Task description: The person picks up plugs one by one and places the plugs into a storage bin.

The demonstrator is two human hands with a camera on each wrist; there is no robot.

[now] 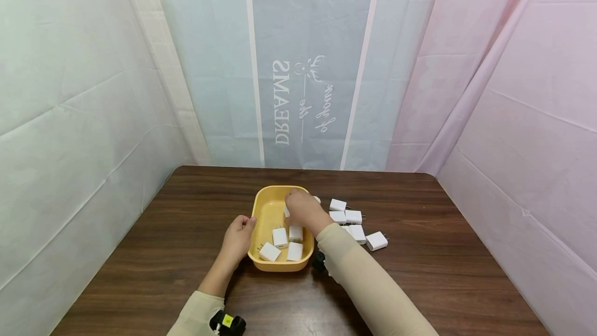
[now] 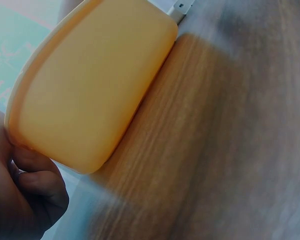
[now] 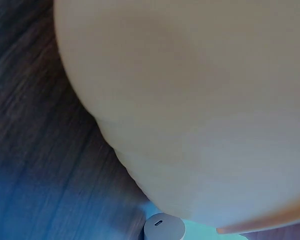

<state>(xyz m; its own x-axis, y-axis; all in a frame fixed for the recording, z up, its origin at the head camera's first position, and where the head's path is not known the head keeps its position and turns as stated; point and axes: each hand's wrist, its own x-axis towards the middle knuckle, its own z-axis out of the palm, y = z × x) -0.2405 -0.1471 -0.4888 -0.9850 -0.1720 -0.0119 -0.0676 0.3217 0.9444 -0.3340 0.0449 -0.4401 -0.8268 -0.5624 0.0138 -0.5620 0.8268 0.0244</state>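
A yellow plastic tray [image 1: 263, 212] stands on the table with several white charger plugs [image 1: 280, 237] lying in its near half. My left hand [image 1: 239, 235] grips the tray's left rim; in the left wrist view, the curled fingers [image 2: 42, 182] sit against the outer wall of the tray [image 2: 100, 85]. Over the tray's right side, my right hand [image 1: 305, 210] pinches a white charger [image 1: 286, 212], mostly covered by the fingers. The right wrist view is largely filled by the sleeve, which hides that hand.
More white chargers [image 1: 356, 234] lie on the brown wooden table [image 1: 420, 274] to the right of the tray, partly behind the right forearm. One charger [image 3: 164, 227] shows at the bottom of the right wrist view. Cloth curtains [image 1: 308, 66] hang behind and at both sides.
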